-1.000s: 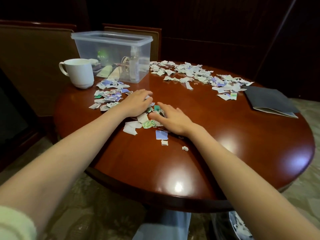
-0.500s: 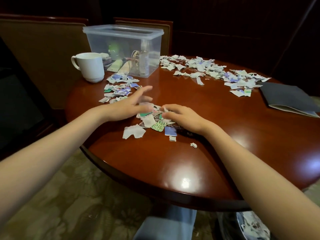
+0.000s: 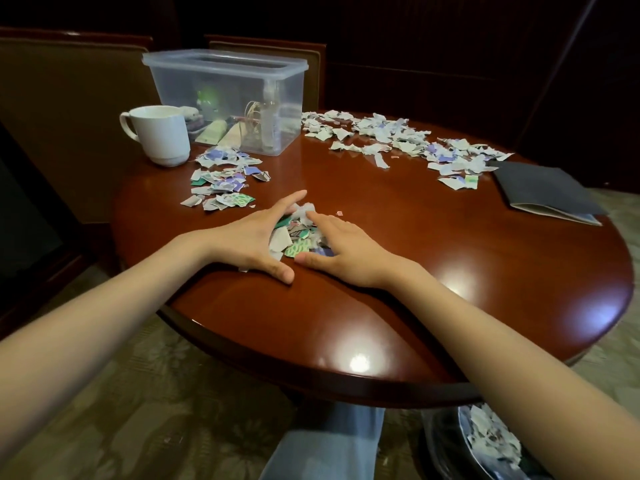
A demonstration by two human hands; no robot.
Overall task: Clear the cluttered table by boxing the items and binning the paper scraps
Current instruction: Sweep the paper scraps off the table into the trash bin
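Paper, torn small: expect featherlight, limp, scatter-prone handling. Find scrap pile (image 3: 295, 240) on table (image 3: 398, 289), penned between left hand (image 3: 247, 239) and right hand (image 3: 349, 252), both flat-fingered, gripping nothing. Scoop from outer edges.

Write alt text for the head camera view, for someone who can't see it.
A person's left hand and right hand cup a pile of paper scraps between them on a round wooden table. More scraps lie beside a white mug and a clear plastic box, and along the far edge near a dark folder. A bin holding scraps stands below.
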